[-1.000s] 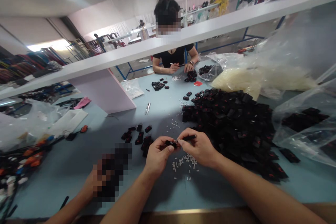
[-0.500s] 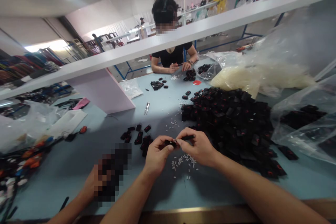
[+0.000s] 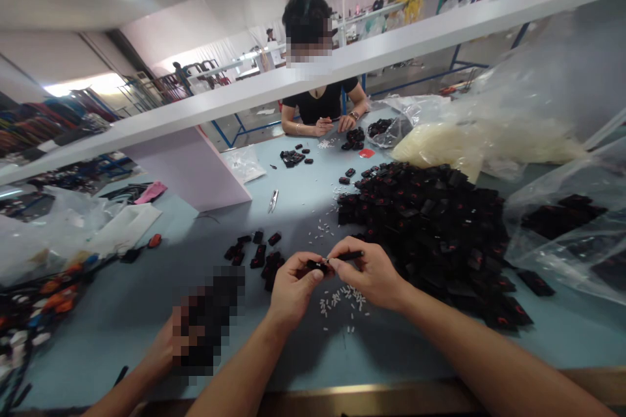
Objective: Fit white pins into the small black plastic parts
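The left hand (image 3: 291, 293), at the middle of the near side, pinches a small black piece (image 3: 317, 266) between thumb and fingers, just above the blue-grey tabletop (image 3: 161, 300). The right hand (image 3: 374, 277) is closed on a slim black stick-shaped tool (image 3: 353, 255), its fingertips meeting the left hand's at the piece; the exact contact is too small to make out. Close below the hands lies a loose scatter of tiny white rod-like bits (image 3: 349, 298). To the right spreads a large heap of flat black pieces with red marks (image 3: 430, 228), and beside it, farther right, a clear plastic bag holding black pieces (image 3: 567, 234). Left of the hands sits a small group of black oblong pieces (image 3: 257, 255); beyond it lies a pair of silver metal snips (image 3: 274, 201). At the near left, another person's hand (image 3: 178, 332) holds a dark, pixelated object (image 3: 210, 319). On the far side, below a long white shelf (image 3: 244, 88), a co-worker in a black top (image 3: 320, 107) has both hands at the table.
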The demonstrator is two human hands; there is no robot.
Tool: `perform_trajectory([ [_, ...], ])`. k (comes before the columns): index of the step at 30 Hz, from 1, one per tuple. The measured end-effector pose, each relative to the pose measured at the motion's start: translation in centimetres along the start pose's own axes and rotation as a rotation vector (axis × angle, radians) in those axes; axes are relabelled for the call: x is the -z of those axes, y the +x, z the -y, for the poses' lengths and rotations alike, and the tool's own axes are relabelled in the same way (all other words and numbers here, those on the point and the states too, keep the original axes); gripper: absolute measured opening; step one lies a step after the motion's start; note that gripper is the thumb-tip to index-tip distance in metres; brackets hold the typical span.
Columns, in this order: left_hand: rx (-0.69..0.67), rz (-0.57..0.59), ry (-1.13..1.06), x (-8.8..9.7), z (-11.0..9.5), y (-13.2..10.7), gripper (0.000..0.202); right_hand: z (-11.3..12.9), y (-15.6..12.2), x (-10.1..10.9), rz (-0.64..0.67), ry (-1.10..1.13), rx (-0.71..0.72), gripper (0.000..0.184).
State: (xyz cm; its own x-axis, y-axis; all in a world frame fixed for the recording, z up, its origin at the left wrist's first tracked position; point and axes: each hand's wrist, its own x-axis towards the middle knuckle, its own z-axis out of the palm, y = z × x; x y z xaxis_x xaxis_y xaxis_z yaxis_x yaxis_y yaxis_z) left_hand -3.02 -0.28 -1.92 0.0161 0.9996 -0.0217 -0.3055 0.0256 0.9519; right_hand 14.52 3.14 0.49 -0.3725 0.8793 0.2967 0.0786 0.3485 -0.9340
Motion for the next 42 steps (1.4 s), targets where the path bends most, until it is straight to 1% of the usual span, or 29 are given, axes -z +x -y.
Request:
perform_trajectory([
  [4, 0.004, -0.020, 0.006, -0.14, -0.07, -0.11, 0.022, -0.06, 0.02, -0.05, -0.003, -0.037, 0.006, 0.010],
  [8, 0.013, -0.014, 0.026, 0.02, 0.10, -0.15, 0.022, 0.03, -0.02, -0.06, -0.008, -0.073, 0.045, 0.011],
  [11, 0.009, -0.008, 0.038, 0.16, 0.15, -0.13, 0.021, 0.16, -0.04, -0.07, 0.003, -0.087, 0.034, 0.011],
  [17, 0.004, -0.011, 0.062, 0.10, -0.04, -0.13, 0.022, 0.19, -0.03, -0.11, 0.003, -0.087, 0.075, 0.011],
  [24, 0.001, -0.013, 0.048, 0.22, 0.14, -0.02, 0.023, 0.14, -0.02, 0.04, -0.012, -0.053, 0.057, 0.011],
  [32, 0.003, 0.005, 0.015, 0.22, 0.26, -0.02, 0.022, 0.34, -0.01, 0.19, -0.002, -0.057, 0.039, 0.011],
  [37, 0.000, 0.003, 0.002, 0.15, 0.21, 0.01, 0.022, 0.31, 0.01, 0.16, -0.013, -0.066, 0.077, 0.011],
  [42, 0.007, -0.030, 0.022, 0.00, 0.05, -0.07, 0.023, 0.37, 0.05, 0.13, -0.008, -0.061, 0.090, 0.011],
])
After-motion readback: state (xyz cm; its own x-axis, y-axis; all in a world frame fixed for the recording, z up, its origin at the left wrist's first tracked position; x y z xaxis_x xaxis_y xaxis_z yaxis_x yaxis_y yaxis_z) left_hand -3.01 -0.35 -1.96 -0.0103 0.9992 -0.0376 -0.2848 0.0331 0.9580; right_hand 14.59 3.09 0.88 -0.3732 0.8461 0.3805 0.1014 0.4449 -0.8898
